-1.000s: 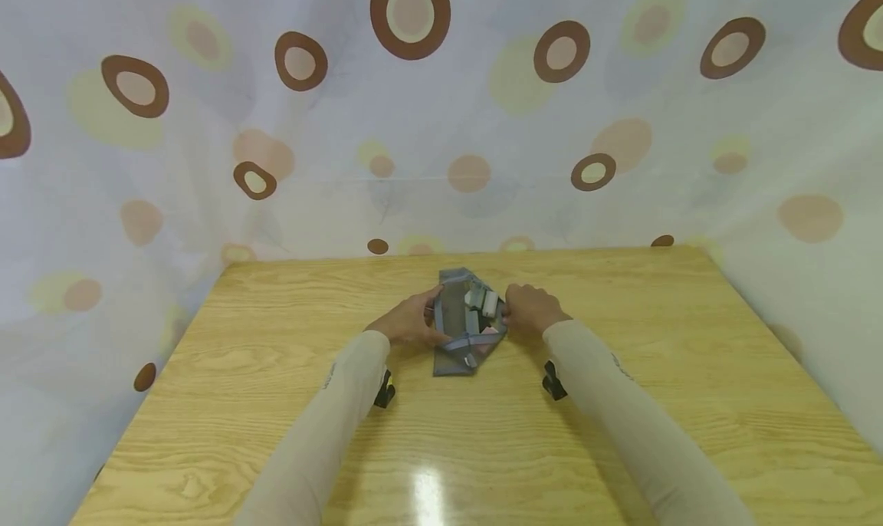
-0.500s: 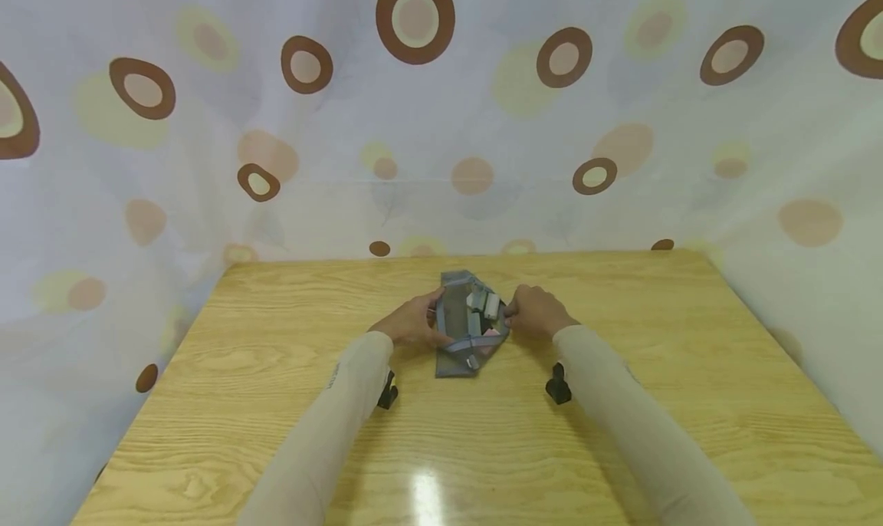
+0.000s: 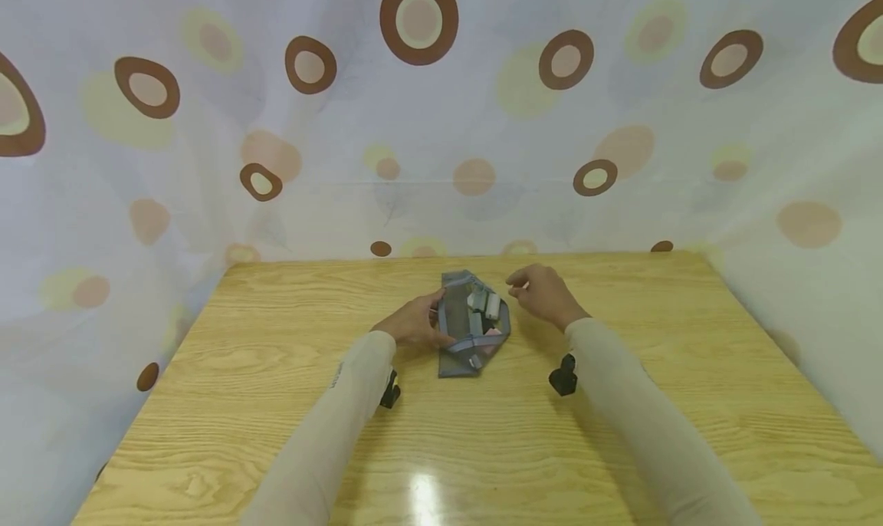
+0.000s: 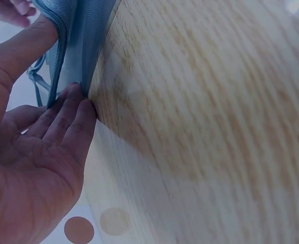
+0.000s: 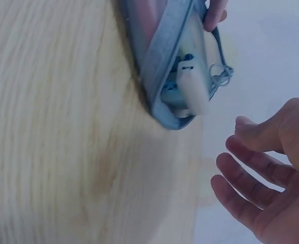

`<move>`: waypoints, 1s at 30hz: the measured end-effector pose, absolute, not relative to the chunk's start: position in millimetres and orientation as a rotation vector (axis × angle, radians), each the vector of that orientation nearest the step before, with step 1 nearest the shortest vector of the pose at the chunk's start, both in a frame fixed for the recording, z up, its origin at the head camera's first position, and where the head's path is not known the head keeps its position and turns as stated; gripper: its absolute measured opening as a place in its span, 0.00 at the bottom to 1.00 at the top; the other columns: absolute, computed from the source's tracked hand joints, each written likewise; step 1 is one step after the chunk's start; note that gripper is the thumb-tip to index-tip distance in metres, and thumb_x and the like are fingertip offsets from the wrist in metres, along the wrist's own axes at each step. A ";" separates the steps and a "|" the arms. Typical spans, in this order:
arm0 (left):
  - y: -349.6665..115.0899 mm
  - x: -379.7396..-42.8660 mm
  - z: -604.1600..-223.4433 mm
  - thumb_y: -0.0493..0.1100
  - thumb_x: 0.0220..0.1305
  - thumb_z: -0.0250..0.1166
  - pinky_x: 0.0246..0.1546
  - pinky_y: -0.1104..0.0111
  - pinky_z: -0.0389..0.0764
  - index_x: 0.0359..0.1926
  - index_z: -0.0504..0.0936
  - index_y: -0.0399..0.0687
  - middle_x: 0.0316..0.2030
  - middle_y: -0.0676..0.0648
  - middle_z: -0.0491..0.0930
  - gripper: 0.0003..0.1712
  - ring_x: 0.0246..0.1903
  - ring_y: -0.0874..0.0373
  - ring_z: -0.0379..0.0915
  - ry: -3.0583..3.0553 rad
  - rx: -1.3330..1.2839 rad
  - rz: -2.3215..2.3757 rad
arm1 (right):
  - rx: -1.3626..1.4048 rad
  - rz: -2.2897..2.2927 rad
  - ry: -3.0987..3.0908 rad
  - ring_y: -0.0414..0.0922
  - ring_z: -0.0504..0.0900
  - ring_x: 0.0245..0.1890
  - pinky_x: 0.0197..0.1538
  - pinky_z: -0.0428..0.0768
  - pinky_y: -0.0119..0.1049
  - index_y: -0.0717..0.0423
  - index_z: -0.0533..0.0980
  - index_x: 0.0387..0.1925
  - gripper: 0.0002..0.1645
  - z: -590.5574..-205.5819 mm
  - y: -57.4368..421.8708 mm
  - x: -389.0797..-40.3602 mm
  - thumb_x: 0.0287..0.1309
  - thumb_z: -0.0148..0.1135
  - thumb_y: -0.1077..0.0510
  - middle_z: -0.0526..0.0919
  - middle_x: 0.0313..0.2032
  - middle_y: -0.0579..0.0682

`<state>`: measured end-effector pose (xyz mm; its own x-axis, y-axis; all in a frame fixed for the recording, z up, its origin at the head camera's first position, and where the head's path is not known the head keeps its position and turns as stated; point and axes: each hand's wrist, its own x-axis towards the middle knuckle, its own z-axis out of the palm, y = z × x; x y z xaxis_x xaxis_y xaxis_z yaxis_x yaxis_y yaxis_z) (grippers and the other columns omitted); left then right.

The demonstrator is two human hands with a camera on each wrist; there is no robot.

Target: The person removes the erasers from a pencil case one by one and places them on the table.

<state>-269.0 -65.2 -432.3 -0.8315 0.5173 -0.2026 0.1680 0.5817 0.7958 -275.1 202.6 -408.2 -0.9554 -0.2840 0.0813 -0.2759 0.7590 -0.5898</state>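
A grey-blue zip pouch (image 3: 457, 315) lies on the wooden table, its top spread open. Inside are a small white block-like item (image 3: 493, 307) and something pink (image 3: 491, 340); their exact kinds are unclear. My left hand (image 3: 416, 320) holds the pouch's left side. In the left wrist view, the thumb reaches over the zipped edge while the other fingers (image 4: 63, 119) press against the outside. Just right of the pouch hovers my right hand (image 3: 543, 294), fingers loosely bent and nothing in them. The right wrist view shows a gap between this hand (image 5: 271, 178) and the pouch end (image 5: 175, 119).
The light wooden table (image 3: 441, 442) spreads around the pouch. Behind it and at both sides hangs a pale curtain (image 3: 441, 127) printed with brown and yellow circles. A small zipper pull (image 5: 221, 76) hangs from the pouch's edge.
My right hand has let go of the pouch's right end and lifted away, slightly up and to the right, its fingers loosening. The left hand stays on the pouch.
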 end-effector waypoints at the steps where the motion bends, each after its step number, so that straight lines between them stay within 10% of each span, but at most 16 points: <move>1: -65.5 -268.9 -432.3 0.39 0.58 0.77 0.64 0.56 0.74 0.81 0.43 0.40 0.66 0.36 0.70 0.62 0.64 0.43 0.69 2.397 0.550 1.150 | -0.477 -1.006 2.933 0.60 0.83 0.48 0.47 0.84 0.53 0.70 0.80 0.56 0.17 -406.4 201.0 -274.7 0.71 0.59 0.65 0.83 0.51 0.65; 30: -65.1 -267.6 -433.6 0.39 0.58 0.77 0.65 0.55 0.72 0.81 0.44 0.42 0.65 0.37 0.72 0.61 0.64 0.44 0.70 2.401 0.543 1.164 | -0.713 -0.828 2.843 0.54 0.77 0.41 0.39 0.76 0.43 0.72 0.78 0.58 0.27 -420.3 180.1 -275.9 0.61 0.72 0.60 0.76 0.47 0.65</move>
<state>-267.6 -65.1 -433.6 -0.8375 0.5103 -0.1953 0.1626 0.5740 0.8025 -275.9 180.1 -420.3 -0.8859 -0.4622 0.0378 -0.4103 0.7432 -0.5285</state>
